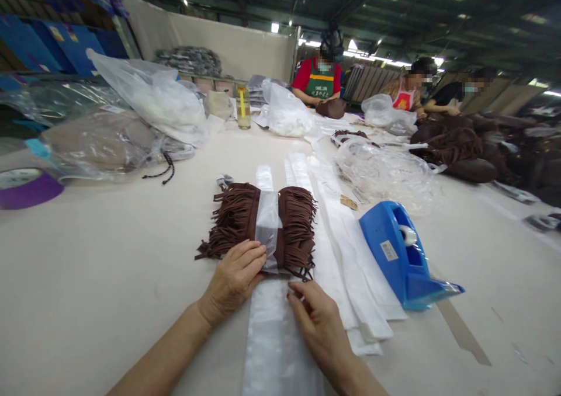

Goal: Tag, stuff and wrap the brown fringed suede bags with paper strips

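Note:
A brown fringed bag point(245, 218) lies on the table in front of me, wrapped across its middle by a white translucent paper strip point(267, 221). My left hand point(234, 276) rests on the bag's near edge, fingers bent and pressing the strip where it folds over the bag. My right hand point(318, 314) lies on the long end of the same strip point(276, 337) that runs toward me, fingers curled and pinching its edge just below the bag.
A blue tape dispenser point(401, 256) stands to the right. More white strips point(346, 250) lie between it and the bag. Clear plastic bags point(381, 171), a purple tape roll point(26, 188) and a bottle point(243, 108) sit around. Other people work at the far end.

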Available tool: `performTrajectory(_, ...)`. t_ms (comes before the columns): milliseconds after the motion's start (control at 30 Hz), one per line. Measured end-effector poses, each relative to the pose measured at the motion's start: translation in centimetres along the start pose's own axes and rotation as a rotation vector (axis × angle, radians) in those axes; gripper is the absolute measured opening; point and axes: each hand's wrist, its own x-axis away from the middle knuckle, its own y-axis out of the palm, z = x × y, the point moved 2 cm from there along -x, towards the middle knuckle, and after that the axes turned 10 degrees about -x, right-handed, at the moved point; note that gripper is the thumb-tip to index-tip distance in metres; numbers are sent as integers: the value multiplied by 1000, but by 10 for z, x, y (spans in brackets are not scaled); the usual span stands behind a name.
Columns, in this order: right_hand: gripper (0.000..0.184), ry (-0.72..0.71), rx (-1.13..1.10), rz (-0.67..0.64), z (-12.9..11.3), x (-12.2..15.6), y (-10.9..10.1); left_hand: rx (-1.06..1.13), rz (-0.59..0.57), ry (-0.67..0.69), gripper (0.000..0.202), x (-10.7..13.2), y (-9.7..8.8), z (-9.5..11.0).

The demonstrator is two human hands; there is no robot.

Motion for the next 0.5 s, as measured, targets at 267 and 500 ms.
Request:
performTrajectory(267,19,241,44,12,-4,-19,23,-54,5,44,17,-4,-3,2)
performTrajectory(500,18,800,-1197,145,-4,-19,22,-54,1,44,17,-5,-3,2)
